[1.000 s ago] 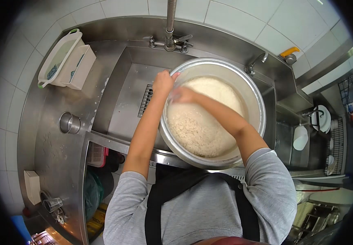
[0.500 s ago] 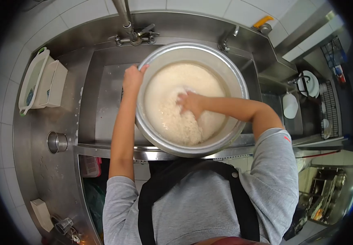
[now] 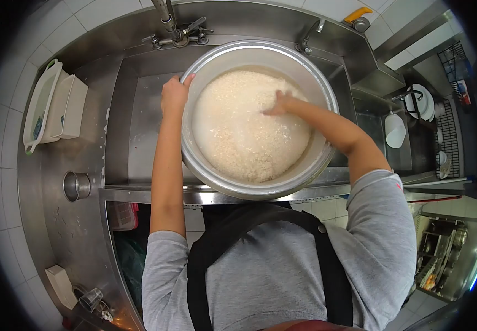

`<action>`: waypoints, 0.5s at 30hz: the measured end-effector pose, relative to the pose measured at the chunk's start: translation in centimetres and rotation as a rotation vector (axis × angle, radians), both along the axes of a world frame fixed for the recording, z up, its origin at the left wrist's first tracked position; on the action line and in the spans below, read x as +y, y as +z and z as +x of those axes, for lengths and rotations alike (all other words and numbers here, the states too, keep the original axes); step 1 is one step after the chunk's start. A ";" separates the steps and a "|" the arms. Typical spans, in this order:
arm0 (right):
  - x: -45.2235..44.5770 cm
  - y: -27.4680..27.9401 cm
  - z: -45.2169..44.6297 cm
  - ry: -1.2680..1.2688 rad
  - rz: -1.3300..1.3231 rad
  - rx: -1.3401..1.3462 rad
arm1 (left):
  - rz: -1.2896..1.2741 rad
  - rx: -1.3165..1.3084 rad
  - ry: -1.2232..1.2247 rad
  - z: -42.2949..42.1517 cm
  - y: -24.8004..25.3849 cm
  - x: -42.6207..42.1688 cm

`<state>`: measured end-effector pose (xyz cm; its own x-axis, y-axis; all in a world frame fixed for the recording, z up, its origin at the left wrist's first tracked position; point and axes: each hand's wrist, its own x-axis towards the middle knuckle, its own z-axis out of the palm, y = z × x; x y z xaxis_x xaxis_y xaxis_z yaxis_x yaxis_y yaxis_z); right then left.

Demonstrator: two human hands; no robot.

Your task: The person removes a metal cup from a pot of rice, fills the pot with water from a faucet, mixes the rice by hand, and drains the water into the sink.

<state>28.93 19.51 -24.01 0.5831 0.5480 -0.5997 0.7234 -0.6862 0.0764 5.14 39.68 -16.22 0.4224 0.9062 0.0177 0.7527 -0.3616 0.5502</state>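
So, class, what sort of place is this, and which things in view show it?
Probably a commercial kitchen: a large metal pot of rice, a long stainless-steel counter and a wall-mounted faucet.

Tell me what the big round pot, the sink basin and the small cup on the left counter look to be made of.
Big round pot: metal, perhaps aluminium; pale, dull inner wall, brighter rim.
Sink basin: probably stainless steel; grey sheet with soft, satiny reflections.
Small cup: likely stainless steel, smoother finish; crisp highlights.
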 end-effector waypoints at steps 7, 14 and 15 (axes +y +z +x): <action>-7.2 3.0 -10.3 0.350 -0.061 0.168 | -0.016 0.008 0.003 0.4 0.7 -0.5; -0.5 0.3 -7.4 0.786 0.013 -0.143 | -0.007 0.018 0.006 0.4 0.4 -0.2; -0.8 -2.0 -8.7 0.860 0.109 -0.140 | 0.009 0.020 -0.001 0.5 0.4 -0.1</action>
